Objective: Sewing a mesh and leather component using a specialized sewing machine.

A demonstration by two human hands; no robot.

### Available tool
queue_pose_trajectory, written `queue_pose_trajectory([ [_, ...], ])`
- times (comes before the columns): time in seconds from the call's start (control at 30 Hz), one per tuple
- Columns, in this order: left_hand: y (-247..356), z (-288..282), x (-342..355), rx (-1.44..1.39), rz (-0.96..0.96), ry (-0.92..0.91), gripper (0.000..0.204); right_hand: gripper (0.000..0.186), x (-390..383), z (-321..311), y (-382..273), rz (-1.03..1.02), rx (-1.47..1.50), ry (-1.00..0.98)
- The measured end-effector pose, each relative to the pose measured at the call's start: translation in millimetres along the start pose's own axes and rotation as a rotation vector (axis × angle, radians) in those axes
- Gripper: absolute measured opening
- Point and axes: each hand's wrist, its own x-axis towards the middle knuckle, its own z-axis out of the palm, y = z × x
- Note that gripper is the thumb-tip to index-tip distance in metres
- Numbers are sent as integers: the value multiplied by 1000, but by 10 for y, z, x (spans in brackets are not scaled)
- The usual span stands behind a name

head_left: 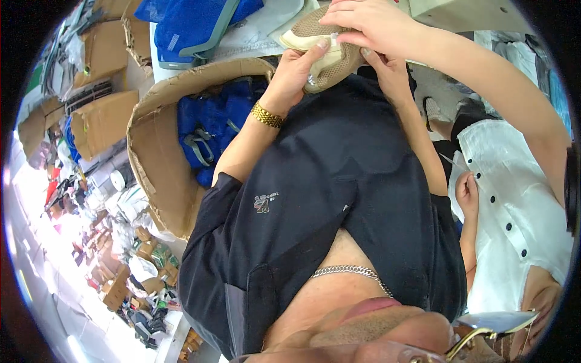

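The beige mesh piece point(340, 69) is held up in front of the black shirt point(345, 139), between the person's two hands and near the edge of the white surface point(162, 74). The left hand point(293, 71), below a gold watch point(267, 115), grips its left side, thumb pressed flat on the cream panel and the other fingers mostly hidden. The right hand point(390, 71) is at the opposite edge, fingers bent, so the piece lies to its left; whether it pinches the fabric or only touches it, I cannot tell. As far as it shows, the long axis runs outward from the torso, across the line between the two hands. A co-worker's hand point(378, 25) reaches over from the right, fingers spread on the far part, covering some of it. The left hand appears to have the firmest hold, and the co-worker's hand is nearest the far end.
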Motion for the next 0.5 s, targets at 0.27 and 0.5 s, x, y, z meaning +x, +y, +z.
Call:
queue_pose_trajectory([
  [0.27, -60, -21, -33, -91, -93, -117, 31, 33, -20, 53, -18, 12, -12, 41],
  [0.5, -141, -69, 66, -48, -143, -109, 30, 34, 23, 78, 11, -27, -135, 34],
])
